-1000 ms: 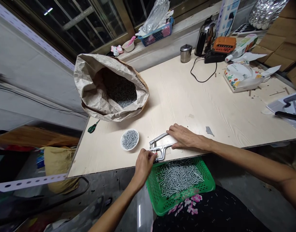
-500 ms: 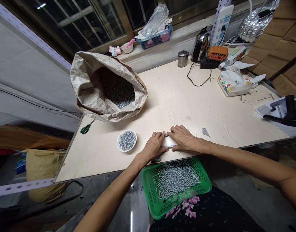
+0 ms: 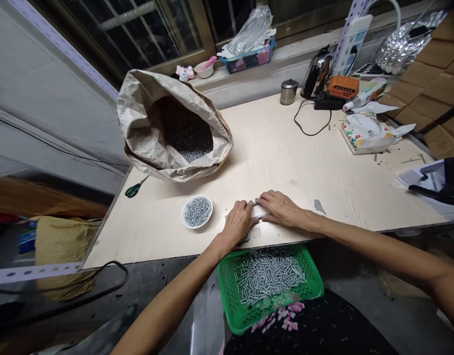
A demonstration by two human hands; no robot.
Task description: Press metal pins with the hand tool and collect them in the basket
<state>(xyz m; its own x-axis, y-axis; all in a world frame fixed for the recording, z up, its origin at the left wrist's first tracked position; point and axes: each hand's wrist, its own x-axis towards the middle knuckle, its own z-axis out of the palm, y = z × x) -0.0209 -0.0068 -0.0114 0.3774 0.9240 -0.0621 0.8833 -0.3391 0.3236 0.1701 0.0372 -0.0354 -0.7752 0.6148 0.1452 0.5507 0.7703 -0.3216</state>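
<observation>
Near the table's front edge, a flat light-grey metal piece [image 3: 257, 211] lies between my hands, its ends covered by my fingers. My left hand [image 3: 239, 220] is closed on its left end, with part of another dark-edged metal item [image 3: 246, 237] showing under the wrist. My right hand [image 3: 281, 209] grips the right end, fingers over the far edge and thumb on the near one. A white bowl [image 3: 183, 220] of small metal pins stands left of my left hand. Below the table edge, a green plastic basket [image 3: 227, 301] on my lap holds many silvery metal pins.
A large open sack [image 3: 138, 113] with metal pieces inside stands at the back left. Green-handled scissors [image 3: 132, 191] lie at the left edge. Toward the back right are a lidded metal cup [image 3: 288, 92], a kettle [image 3: 318, 74], an orange battery [image 3: 343, 87] and a tissue pack [image 3: 365, 130].
The view has shifted slightly, so the table things appear a little farther right. Both hands stay on the flat metal piece, which seems turned slightly.
</observation>
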